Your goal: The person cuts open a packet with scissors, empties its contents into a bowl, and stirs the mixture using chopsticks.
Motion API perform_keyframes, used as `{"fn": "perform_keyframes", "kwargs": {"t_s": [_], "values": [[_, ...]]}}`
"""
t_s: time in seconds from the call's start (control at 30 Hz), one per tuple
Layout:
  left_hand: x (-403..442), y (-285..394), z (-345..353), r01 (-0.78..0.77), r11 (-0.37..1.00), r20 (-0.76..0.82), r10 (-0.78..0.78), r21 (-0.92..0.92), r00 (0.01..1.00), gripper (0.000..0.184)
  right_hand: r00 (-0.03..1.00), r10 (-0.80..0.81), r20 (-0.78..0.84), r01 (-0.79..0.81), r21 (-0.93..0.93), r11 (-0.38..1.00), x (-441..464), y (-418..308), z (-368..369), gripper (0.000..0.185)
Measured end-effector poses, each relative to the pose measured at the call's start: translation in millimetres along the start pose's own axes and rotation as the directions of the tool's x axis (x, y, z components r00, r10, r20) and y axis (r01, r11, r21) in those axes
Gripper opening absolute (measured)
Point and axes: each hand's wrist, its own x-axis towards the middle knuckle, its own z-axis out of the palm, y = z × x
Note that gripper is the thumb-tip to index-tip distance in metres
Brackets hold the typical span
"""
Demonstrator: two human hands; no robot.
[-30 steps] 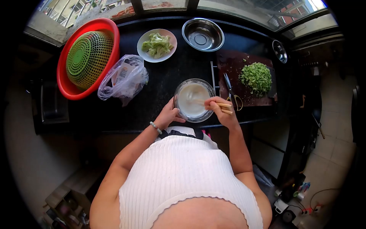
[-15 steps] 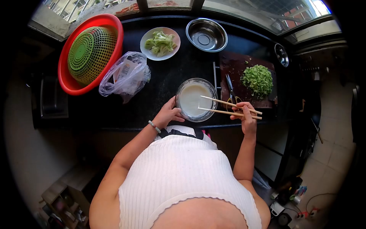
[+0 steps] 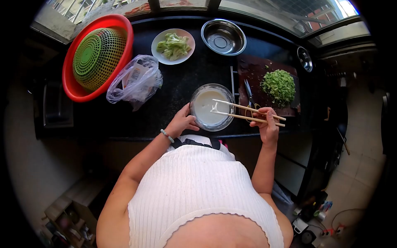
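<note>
A clear glass bowl (image 3: 228, 120) of thick white batter (image 3: 203, 110) stands near the counter's front edge. My left hand (image 3: 182, 121) holds the bowl's left side, fingers curled round it. In my right hand (image 3: 269, 127) is a pair of wooden chopsticks (image 3: 242, 117), reaching leftward over the bowl. White batter coats their tips, and a strand stretches between them. Right of the bowl, scissors (image 3: 249, 91) lie on a dark cutting board (image 3: 250, 66), their handles partly behind the chopsticks. Chopped greens (image 3: 279, 87) are heaped on that board.
At the back left, a red basin (image 3: 67, 78) holds a green strainer (image 3: 95, 62). A plastic bag (image 3: 138, 82) lies beside it. Behind are a plate (image 3: 188, 54) of pale green vegetable pieces (image 3: 173, 46) and a steel bowl (image 3: 223, 38). A small metal dish (image 3: 304, 59) stands far right.
The chopsticks have moved slightly up and left, and their tips now show thick batter with a strand between them. My left hand stays on the bowl.
</note>
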Motion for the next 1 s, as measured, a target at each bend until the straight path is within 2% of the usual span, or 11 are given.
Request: {"fn": "perform_keyframes", "kwargs": {"t_s": [0.13, 0.27, 0.33, 0.4, 0.47, 0.5, 0.63, 0.73, 0.87, 0.93, 1.0], "values": [[1.7, -2.2, -1.5, -0.012, 1.000, 0.016, 0.013, -0.022, 1.000, 0.064, 0.994, -0.006, -0.111, -0.025, -0.273, 0.962, 3.9, 34.3, 4.9, 0.027], [-0.2, -1.4, -0.7, -0.019, 0.999, 0.001, 0.019, -0.033, 1.000, 0.065, 0.981, 0.097, 0.170, -0.048, -0.272, 0.961, -1.2, 48.2, 26.5, 0.025], [-0.5, 0.1, 0.9, -0.016, 0.999, -0.009, 0.016, -0.035, 1.000, 0.065, 0.987, 0.124, 0.099, -0.074, -0.406, 0.911, 3.9, 33.2, 17.3, 0.026], [-1.0, 2.1, 0.2, -0.005, 1.000, 0.008, 0.005, -0.023, 1.000, 0.066, 0.995, -0.055, -0.087, 0.016, -0.400, 0.916, 15.6, 25.5, 23.0, 0.021], [1.8, 1.5, 0.7, -0.013, 1.000, 0.020, 0.013, -0.018, 1.000, 0.066, 0.979, -0.172, 0.113, 0.202, -0.381, 0.902, 17.9, 45.8, 47.6, 0.022], [3.2, -2.3, 0.1, -0.025, 0.999, 0.017, 0.025, -0.020, 1.000, 0.066, 0.970, -0.040, 0.239, 0.123, -0.343, 0.931, 13.2, 44.6, 50.3, 0.020], [1.7, -3.0, -0.8, -0.020, 0.998, 0.026, 0.022, -0.056, 0.999, 0.066, 0.989, 0.137, -0.051, -0.144, -0.505, 0.851, 23.8, 8.0, 29.0, 0.020], [4.5, -3.6, -0.9, -0.011, 0.999, 0.015, 0.012, -0.045, 1.000, 0.067, 0.947, -0.155, 0.280, 0.283, -0.504, 0.816, 22.3, 36.1, 54.2, 0.022], [-1.2, -3.2, 7.0, -0.017, 0.997, -0.035, 0.015, -0.070, 0.999, 0.070, 0.989, 0.133, 0.060, -0.078, -0.557, 0.827, 27.2, 8.3, 27.9, 0.022], [2.6, -6.0, 8.0, 0.014, 0.995, -0.013, -0.015, -0.097, 1.000, 0.072, 0.996, -0.085, 0.031, 0.088, -0.543, 0.835, 28.7, 11.4, 45.7, 0.021], [5.6, -8.8, 12.6, 0.019, 0.996, 0.022, -0.017, -0.082, 1.000, 0.073, 0.941, -0.178, 0.288, 0.313, -0.537, 0.784, 19.6, 31.6, 62.6, 0.018]]}}
